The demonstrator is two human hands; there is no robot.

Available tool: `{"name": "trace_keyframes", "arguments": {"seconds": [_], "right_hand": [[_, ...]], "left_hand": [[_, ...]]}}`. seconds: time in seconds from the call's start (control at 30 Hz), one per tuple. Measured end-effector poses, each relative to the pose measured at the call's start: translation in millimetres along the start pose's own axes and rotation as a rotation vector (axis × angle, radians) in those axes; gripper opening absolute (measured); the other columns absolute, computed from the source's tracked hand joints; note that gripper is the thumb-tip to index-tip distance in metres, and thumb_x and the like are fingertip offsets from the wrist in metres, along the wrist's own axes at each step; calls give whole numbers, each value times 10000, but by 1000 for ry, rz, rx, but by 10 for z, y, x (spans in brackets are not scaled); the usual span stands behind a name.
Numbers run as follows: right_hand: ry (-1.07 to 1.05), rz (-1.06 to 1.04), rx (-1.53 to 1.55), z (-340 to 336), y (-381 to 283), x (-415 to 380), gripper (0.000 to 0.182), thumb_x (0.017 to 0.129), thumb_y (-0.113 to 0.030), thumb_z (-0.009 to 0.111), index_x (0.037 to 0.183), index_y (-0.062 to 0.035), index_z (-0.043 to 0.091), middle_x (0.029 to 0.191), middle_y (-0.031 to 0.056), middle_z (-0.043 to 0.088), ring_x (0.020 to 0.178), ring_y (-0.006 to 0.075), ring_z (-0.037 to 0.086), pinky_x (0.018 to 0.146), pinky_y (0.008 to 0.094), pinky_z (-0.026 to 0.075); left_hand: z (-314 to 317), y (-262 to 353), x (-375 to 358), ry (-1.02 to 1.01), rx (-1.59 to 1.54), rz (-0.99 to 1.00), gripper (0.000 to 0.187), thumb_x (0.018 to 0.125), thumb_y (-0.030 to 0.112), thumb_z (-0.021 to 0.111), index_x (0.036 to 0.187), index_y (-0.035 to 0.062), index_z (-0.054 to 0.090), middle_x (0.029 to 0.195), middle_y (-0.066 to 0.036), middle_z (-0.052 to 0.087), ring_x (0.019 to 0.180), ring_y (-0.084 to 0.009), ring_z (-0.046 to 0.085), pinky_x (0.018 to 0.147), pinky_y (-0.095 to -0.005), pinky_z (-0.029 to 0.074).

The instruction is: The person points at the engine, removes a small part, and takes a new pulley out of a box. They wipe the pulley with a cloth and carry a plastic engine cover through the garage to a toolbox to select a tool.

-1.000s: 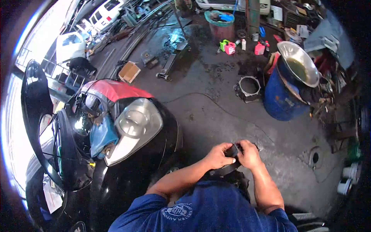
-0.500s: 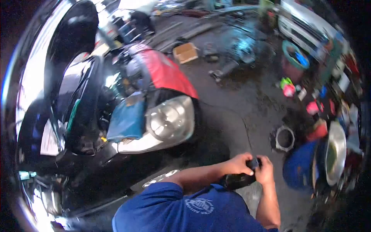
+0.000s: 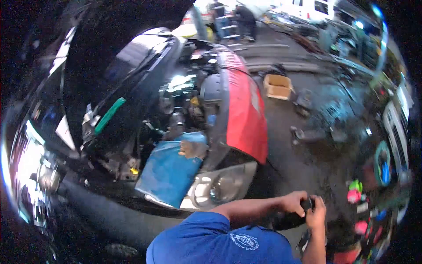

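Observation:
In front of my chest, my left hand [image 3: 293,203] and my right hand [image 3: 316,214] come together around a small black object [image 3: 307,203]. Fingers of both hands are closed on it, and they hide most of it, so its kind cannot be made out. To the left of my hands is the car's headlight [image 3: 231,182]. Beside the headlight, a blue cover [image 3: 169,171] lies over the front edge of the engine bay, with a brownish rag or glove [image 3: 192,149] on top.
The car's red fender [image 3: 246,116] runs away from me beside the open engine bay. A cardboard box [image 3: 278,87] sits on the floor beyond it. Machine parts [image 3: 329,110] and a green-rimmed tub [image 3: 382,163] lie to the right. Two people [image 3: 244,22] are far off.
My view has swung left, so the car, box and tub appear farther right and lower. Both hands still hold the small black object close together.

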State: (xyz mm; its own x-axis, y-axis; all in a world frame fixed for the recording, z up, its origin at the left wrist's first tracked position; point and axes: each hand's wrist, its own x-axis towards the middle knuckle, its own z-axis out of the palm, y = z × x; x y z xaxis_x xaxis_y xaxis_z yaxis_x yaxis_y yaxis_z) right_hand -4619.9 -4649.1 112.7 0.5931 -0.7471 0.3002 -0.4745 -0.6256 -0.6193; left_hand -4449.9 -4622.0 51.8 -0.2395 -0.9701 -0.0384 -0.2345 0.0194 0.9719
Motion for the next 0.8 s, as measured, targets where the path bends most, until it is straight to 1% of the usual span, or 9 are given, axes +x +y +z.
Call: {"name": "trace_keyframes", "arguments": {"seconds": [0.1,0.2,0.3,0.33,0.4,0.43,0.5,0.67,0.8], "right_hand": [[38,2,112,193,165,487,340,670,24,570,1009,21,555,939,193,579,864,379,578,803,410,466],[-45,33,237,324,391,965,307,712,-34,611,1011,1,553,945,157,583,819,327,566,797,387,463],[48,-330,169,373,646,1469,303,683,-108,669,954,-23,561,907,131,577,793,300,555,743,371,458],[-7,-189,210,498,903,1580,319,642,-124,698,922,-33,575,884,124,577,791,299,556,725,373,454],[13,-448,251,433,923,2031,294,628,-160,753,852,-44,603,847,132,585,753,308,579,669,384,476],[-167,-130,468,340,921,2155,322,630,-204,773,862,-42,617,835,132,591,772,320,594,668,396,485],[-48,-411,307,502,1367,2510,351,618,-219,782,882,-42,634,834,128,601,782,320,605,681,391,493],[-157,-380,397,329,1671,3224,354,647,-236,725,944,-66,636,899,125,598,858,312,601,746,386,494],[-184,-496,368,323,1880,3631,329,664,-239,715,930,-69,622,896,129,600,857,328,598,735,409,496]], "left_hand": [[-336,-166,251,95,-148,29,690,462,293,843,1010,-3,545,964,-123,607,916,-224,566,780,-350,469],[-593,-59,418,236,-187,-130,705,481,262,855,1050,2,529,961,-92,606,913,-177,555,771,-331,474],[-854,-148,793,350,-175,-168,690,504,243,862,1058,16,518,941,-70,590,878,-157,533,772,-326,469],[-954,-154,886,389,-130,-170,672,509,242,863,1043,21,519,929,-59,582,863,-149,520,772,-323,466],[-1076,-273,1140,465,-273,-116,625,515,212,822,1024,12,519,888,-70,559,837,-147,510,758,-299,458],[-1152,-273,1239,474,-225,-131,609,521,204,818,1015,11,518,889,-62,555,837,-145,506,762,-296,456],[-1322,-84,1519,529,-135,-169,580,531,191,811,996,10,516,886,-51,550,837,-141,500,769,-292,450],[-1615,186,2129,608,-20,-227,508,558,191,798,938,19,508,847,-34,531,821,-134,489,758,-290,435],[-1746,96,2476,616,-275,-257,495,576,183,813,943,43,510,847,-4,531,801,-113,501,749,-275,434]]}}
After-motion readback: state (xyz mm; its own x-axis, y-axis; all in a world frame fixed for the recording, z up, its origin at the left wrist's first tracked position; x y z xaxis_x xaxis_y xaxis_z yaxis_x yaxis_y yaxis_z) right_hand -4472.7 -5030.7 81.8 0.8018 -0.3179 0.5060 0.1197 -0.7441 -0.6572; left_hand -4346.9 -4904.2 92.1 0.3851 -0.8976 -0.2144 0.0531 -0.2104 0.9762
